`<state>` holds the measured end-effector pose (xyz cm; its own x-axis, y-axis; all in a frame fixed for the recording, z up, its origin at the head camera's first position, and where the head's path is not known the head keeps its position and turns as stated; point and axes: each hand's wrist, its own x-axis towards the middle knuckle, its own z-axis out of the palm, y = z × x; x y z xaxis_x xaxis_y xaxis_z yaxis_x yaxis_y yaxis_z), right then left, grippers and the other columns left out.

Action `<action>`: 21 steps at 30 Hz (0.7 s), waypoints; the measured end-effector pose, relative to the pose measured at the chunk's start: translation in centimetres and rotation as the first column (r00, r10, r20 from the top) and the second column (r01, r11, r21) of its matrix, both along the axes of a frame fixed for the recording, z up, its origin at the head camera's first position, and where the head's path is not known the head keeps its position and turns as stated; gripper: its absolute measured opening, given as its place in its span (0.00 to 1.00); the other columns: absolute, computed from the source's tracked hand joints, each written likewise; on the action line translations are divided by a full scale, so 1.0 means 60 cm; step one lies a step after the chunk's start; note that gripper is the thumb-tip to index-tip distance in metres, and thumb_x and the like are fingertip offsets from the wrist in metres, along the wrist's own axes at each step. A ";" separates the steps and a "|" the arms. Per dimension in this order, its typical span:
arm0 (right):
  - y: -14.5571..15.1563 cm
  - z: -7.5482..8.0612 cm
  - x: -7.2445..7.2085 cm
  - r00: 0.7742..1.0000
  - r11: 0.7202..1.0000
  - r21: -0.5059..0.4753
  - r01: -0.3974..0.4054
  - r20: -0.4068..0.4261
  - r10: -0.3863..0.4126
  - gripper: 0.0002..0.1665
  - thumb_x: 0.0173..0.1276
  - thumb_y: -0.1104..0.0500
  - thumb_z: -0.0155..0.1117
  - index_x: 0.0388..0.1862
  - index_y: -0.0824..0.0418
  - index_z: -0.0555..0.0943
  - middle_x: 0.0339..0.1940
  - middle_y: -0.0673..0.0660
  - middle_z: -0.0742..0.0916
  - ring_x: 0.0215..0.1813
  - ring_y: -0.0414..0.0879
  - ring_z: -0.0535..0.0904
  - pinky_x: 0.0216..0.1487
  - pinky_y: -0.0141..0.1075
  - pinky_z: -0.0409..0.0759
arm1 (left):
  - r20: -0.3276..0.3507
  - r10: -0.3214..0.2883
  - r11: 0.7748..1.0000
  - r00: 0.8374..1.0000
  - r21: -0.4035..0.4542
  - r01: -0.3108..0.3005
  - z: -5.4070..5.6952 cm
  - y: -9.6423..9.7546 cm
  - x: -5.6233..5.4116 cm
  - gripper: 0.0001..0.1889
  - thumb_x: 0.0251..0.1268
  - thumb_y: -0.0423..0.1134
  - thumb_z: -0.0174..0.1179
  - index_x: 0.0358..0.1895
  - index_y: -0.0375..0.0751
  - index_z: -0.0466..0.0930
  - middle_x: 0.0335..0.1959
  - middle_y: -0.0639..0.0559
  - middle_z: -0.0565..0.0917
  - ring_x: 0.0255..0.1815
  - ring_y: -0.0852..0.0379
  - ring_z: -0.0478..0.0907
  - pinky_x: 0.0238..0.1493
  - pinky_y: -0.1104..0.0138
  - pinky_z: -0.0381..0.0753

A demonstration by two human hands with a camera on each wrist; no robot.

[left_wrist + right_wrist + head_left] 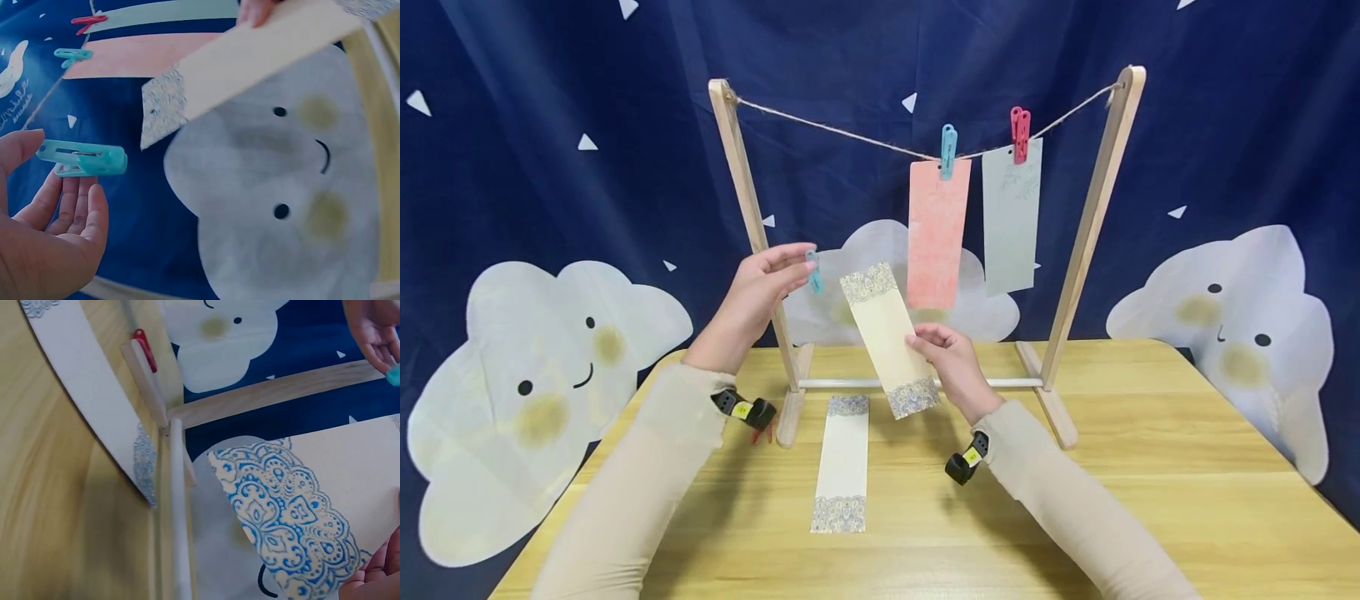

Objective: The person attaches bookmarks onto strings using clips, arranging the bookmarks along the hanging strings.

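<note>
Centrally in frame, a patterned card is pinched at its right edge by the right hand; leftward, a blue clothespin by the left hand.

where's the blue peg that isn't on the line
In the head view, the blue peg is left of centre, pinched by the left hand, between the wooden left post and the card in the right hand.

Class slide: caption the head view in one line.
Left hand pinches a blue clothespin; right hand holds a patterned card.
</note>
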<state>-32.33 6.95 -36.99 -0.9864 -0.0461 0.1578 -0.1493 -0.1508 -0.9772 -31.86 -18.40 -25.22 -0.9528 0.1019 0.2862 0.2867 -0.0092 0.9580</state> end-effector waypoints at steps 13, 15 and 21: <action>-0.012 0.034 -0.009 0.998 0.999 0.014 -0.031 -0.055 0.031 0.05 0.62 0.65 0.65 0.35 0.56 0.80 0.31 0.47 0.83 0.35 0.38 0.77 0.37 0.28 0.74 | -0.062 -0.013 0.997 0.998 0.078 0.017 0.075 0.053 -0.031 0.18 0.63 0.30 0.59 0.56 0.30 0.75 0.42 0.52 0.80 0.44 0.59 0.77 0.62 0.60 0.69; -0.015 0.042 -0.011 0.997 1.000 0.019 -0.023 -0.067 0.024 0.05 0.62 0.65 0.65 0.35 0.57 0.80 0.31 0.47 0.83 0.34 0.37 0.77 0.36 0.28 0.73 | -0.079 -0.007 0.997 0.997 0.073 0.013 0.088 0.059 -0.033 0.19 0.63 0.31 0.59 0.57 0.30 0.75 0.40 0.54 0.81 0.43 0.60 0.77 0.61 0.61 0.70; -0.022 0.067 -0.016 0.995 0.999 0.050 -0.005 -0.099 0.010 0.06 0.62 0.64 0.65 0.38 0.59 0.80 0.30 0.46 0.83 0.35 0.38 0.77 0.37 0.29 0.72 | -0.129 0.027 0.999 0.991 0.049 -0.021 0.123 0.076 -0.041 0.20 0.62 0.33 0.61 0.56 0.31 0.76 0.43 0.51 0.81 0.44 0.59 0.76 0.57 0.65 0.73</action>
